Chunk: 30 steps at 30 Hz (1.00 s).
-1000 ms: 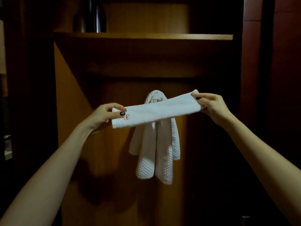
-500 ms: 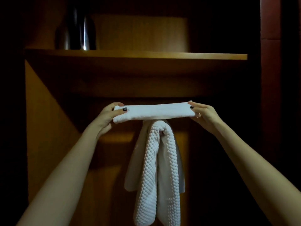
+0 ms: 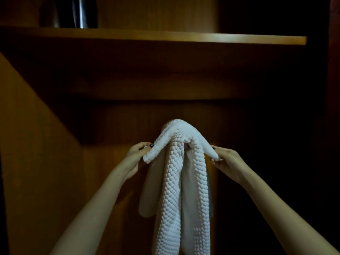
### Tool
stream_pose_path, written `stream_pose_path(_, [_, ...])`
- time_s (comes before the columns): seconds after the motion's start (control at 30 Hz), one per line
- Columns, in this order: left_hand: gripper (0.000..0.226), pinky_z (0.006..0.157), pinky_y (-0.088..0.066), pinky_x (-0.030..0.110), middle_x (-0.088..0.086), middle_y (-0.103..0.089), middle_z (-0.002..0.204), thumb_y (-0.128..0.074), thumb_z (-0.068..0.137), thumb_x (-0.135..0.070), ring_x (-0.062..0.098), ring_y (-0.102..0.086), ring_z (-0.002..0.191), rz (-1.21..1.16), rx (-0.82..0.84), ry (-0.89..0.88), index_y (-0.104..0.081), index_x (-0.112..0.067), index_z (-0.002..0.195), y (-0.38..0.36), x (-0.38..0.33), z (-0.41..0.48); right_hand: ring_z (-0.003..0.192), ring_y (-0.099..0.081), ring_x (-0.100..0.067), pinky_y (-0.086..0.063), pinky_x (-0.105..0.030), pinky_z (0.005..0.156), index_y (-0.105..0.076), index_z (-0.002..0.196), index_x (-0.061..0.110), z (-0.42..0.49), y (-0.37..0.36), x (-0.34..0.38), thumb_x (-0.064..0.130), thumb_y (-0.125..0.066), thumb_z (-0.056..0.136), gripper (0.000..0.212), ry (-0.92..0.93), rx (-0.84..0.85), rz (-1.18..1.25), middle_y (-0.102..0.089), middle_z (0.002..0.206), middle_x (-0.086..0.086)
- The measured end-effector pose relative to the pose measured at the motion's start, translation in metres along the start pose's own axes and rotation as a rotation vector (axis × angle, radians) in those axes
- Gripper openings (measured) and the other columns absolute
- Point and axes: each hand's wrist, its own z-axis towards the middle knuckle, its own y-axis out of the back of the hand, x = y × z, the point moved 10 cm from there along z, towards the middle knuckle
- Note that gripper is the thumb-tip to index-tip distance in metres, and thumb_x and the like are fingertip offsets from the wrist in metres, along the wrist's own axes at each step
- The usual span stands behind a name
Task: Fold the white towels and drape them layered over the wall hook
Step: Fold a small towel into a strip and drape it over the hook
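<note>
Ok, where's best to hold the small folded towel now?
Grip the small folded towel by its short ends, one from each side: it straddles the waffle towel as an inverted V, ends jutting sideways, where left hand and right hand pinch it.

I cannot see the wall hook. The small smooth folded white towel (image 3: 161,142) covers the spot above and between the two hands. The left hand (image 3: 137,155) pinches one end, and some of its fingers go behind the cloth. The right hand (image 3: 227,162) pinches the other end, with fingertips tucked under it. Below both hands, the long bumpy white towel (image 3: 173,190) runs off the bottom edge, and so do both arms. High above the left hand, a dark shiny metal thing (image 3: 79,11) is cut off at the top, and I cannot tell what it is. To the right of the right hand it is too dark to see.
</note>
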Motion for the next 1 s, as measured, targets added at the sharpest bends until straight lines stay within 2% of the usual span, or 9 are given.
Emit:
stream_pose_path(0.1, [0.009, 0.063, -0.05, 0.016, 0.003, -0.066, 0.092, -0.06, 0.094, -0.01, 0.006, -0.062, 0.076, 0.297, 0.01, -0.084, -0.065, -0.011, 0.101, 0.003, -0.017, -0.003, 0.071, -0.061, -0.013, -0.05, -0.028, 0.069, -0.077, 0.085, 0.011, -0.007, -0.001, 0.006, 0.026, -0.055, 0.099, 0.03, 0.033, -0.03, -0.158, -0.062, 0.082, -0.01])
stream_pose_path(0.23, [0.016, 0.075, -0.043, 0.003, -0.003, -0.061, 0.108, -0.05, 0.099, -0.01, -0.014, -0.058, 0.089, 0.529, -0.011, -0.39, -0.06, -0.012, 0.112, -0.023, -0.073, -0.02, 0.123, -0.052, -0.01, -0.04, -0.03, 0.105, -0.072, 0.105, 0.027, -0.015, -0.012, 0.048, 0.036, -0.041, 0.104, 0.033, 0.246, -0.122, -0.477, -0.063, 0.121, 0.008])
stream_pose_path(0.33, [0.028, 0.087, -0.041, 0.004, -0.009, -0.056, 0.125, -0.041, 0.103, -0.019, -0.015, -0.053, 0.108, 0.545, 0.122, -0.44, -0.052, -0.018, 0.128, -0.056, -0.082, -0.032, 0.111, -0.06, 0.005, -0.05, -0.015, 0.09, -0.068, 0.109, 0.037, -0.028, -0.039, 0.074, 0.037, -0.038, 0.105, 0.03, 0.36, -0.038, -0.477, -0.068, 0.116, 0.015])
stream_pose_path(0.47, [0.054, 0.106, -0.035, 0.013, -0.007, -0.04, 0.149, -0.032, 0.098, -0.04, 0.004, -0.039, 0.135, 0.542, 0.23, -0.39, -0.036, -0.019, 0.148, -0.072, -0.064, -0.046, 0.107, -0.065, 0.0, -0.054, -0.016, 0.081, -0.062, 0.112, 0.052, -0.041, -0.066, 0.066, 0.047, -0.042, 0.101, 0.024, 0.344, 0.119, -0.491, -0.07, 0.112, 0.021])
stream_pose_path(0.63, [0.046, 0.117, -0.029, 0.029, -0.006, -0.041, 0.149, -0.023, 0.104, -0.036, 0.007, -0.038, 0.138, 0.437, 0.175, -0.412, -0.037, -0.023, 0.147, -0.062, -0.048, -0.06, 0.117, -0.059, -0.004, -0.051, -0.025, 0.095, -0.051, 0.136, 0.037, -0.058, -0.054, 0.044, 0.046, -0.044, 0.101, 0.037, 0.316, 0.093, -0.448, -0.06, 0.131, 0.013])
stream_pose_path(0.73, [0.045, 0.1, -0.037, 0.008, -0.015, -0.048, 0.137, -0.035, 0.103, -0.036, 0.006, -0.044, 0.13, 0.479, 0.02, -0.503, -0.042, -0.018, 0.143, -0.05, -0.048, -0.078, 0.123, -0.049, 0.0, -0.043, -0.006, 0.089, -0.046, 0.144, 0.026, -0.082, -0.034, 0.04, 0.044, -0.049, 0.099, 0.049, 0.366, -0.039, -0.58, -0.051, 0.142, 0.008])
stream_pose_path(0.8, [0.049, 0.09, -0.032, -0.003, -0.017, -0.041, 0.136, -0.043, 0.102, -0.036, 0.003, -0.04, 0.127, 0.523, -0.074, -0.544, -0.038, -0.014, 0.145, -0.049, -0.05, -0.099, 0.125, -0.041, 0.0, -0.037, -0.013, 0.1, -0.045, 0.146, 0.024, -0.104, -0.031, 0.035, 0.044, -0.051, 0.098, 0.052, 0.371, -0.066, -0.716, -0.047, 0.147, 0.008])
stream_pose_path(0.87, [0.052, 0.1, -0.031, 0.006, -0.009, -0.041, 0.14, -0.044, 0.099, -0.037, 0.005, -0.038, 0.128, 0.586, -0.147, -0.578, -0.039, -0.012, 0.144, -0.053, -0.048, -0.126, 0.124, -0.037, 0.001, -0.034, -0.024, 0.106, -0.047, 0.144, 0.022, -0.133, -0.028, 0.025, 0.04, -0.054, 0.097, 0.051, 0.347, -0.073, -0.802, -0.047, 0.147, 0.005])
stream_pose_path(1.0, [0.051, 0.113, -0.027, 0.037, 0.014, -0.046, 0.143, -0.05, 0.094, -0.028, 0.023, -0.036, 0.135, 0.777, -0.165, -0.675, -0.047, -0.002, 0.138, -0.084, -0.022, -0.198, 0.132, -0.041, -0.006, -0.03, -0.024, 0.107, -0.047, 0.143, 0.019, -0.211, -0.016, -0.007, 0.035, -0.055, 0.098, 0.049, 0.295, -0.07, -0.96, -0.047, 0.146, 0.001])
